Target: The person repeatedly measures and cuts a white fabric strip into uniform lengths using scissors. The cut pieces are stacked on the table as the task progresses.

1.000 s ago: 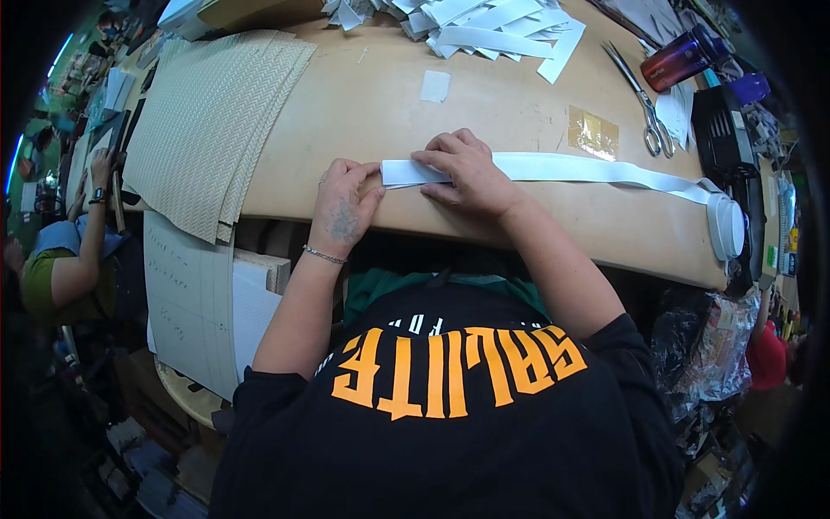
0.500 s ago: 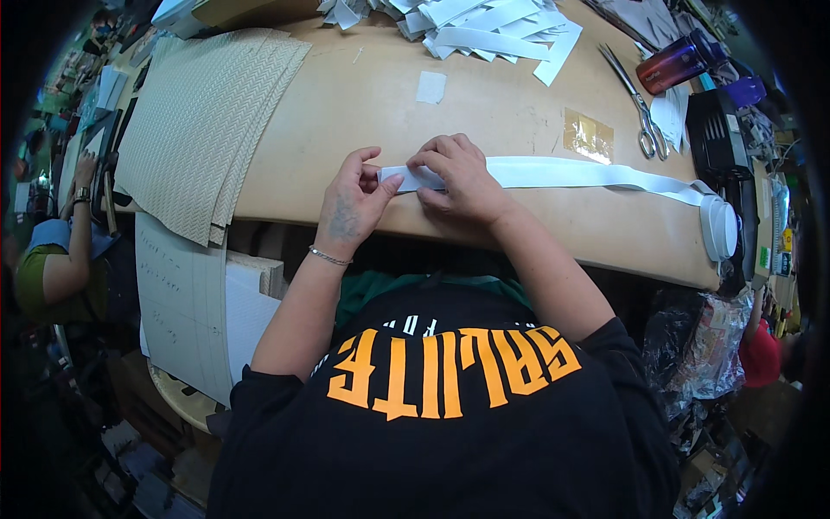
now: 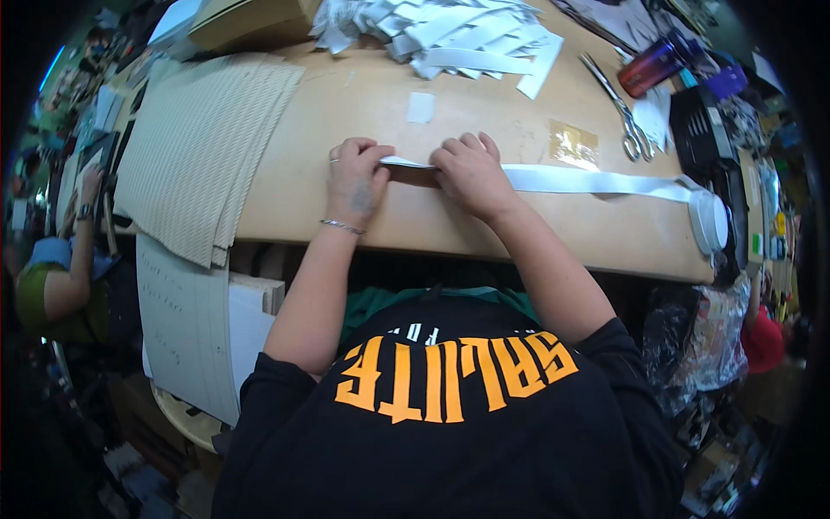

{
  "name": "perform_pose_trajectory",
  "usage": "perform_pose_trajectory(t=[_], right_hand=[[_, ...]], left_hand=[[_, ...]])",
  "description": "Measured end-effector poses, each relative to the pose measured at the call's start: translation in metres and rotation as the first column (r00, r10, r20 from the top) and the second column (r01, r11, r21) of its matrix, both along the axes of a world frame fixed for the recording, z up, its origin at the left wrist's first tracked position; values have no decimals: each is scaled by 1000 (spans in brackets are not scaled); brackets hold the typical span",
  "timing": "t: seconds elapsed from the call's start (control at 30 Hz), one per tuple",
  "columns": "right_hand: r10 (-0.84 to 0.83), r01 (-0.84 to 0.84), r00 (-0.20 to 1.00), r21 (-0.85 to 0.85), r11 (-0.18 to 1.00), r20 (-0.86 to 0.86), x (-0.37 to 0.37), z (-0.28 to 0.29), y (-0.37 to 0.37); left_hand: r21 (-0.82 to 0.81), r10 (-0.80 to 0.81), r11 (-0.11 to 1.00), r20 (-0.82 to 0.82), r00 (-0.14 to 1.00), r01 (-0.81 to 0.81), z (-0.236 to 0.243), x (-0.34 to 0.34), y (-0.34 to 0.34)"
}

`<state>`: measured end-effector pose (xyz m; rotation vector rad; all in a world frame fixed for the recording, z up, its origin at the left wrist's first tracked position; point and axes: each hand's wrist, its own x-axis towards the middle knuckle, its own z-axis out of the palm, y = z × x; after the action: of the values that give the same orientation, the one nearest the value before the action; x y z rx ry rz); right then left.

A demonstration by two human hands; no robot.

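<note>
White elastic band strip [image 3: 596, 181] stretched flat along the near part of the pale wooden tabletop [image 3: 363, 104], fed from a white roll [image 3: 711, 221] at the right edge. Since a second ago: hands drawn slightly apart, free end of strip now lifted a little off the wood between them, earlier pressed flat. Left hand [image 3: 356, 179] curled, fingertips [image 3: 372, 152] nearly closed, pinching the strip's free end. Right hand [image 3: 469, 173] knuckles up, fingers [image 3: 458, 151] bent and pressing down on the strip just beside the left. Heap of cut white strips [image 3: 467, 39] at far edge. Steel scissors [image 3: 624, 121] well right of hands. Ribbed beige sheets [image 3: 203, 147] stacked at left.
</note>
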<state>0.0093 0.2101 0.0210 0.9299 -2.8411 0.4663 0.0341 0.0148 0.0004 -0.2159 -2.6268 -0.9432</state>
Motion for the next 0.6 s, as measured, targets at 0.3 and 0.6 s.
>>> perform_pose_trajectory(t=[0.3, 0.6], right_hand=[[-9, 10, 1000, -67, 998, 16, -2, 1, -26], [-43, 49, 996, -65, 997, 80, -11, -1, -25]], left_hand=[[0, 118, 993, 94, 989, -119, -6, -2, -3], [-68, 163, 983, -79, 983, -168, -6, 2, 5]])
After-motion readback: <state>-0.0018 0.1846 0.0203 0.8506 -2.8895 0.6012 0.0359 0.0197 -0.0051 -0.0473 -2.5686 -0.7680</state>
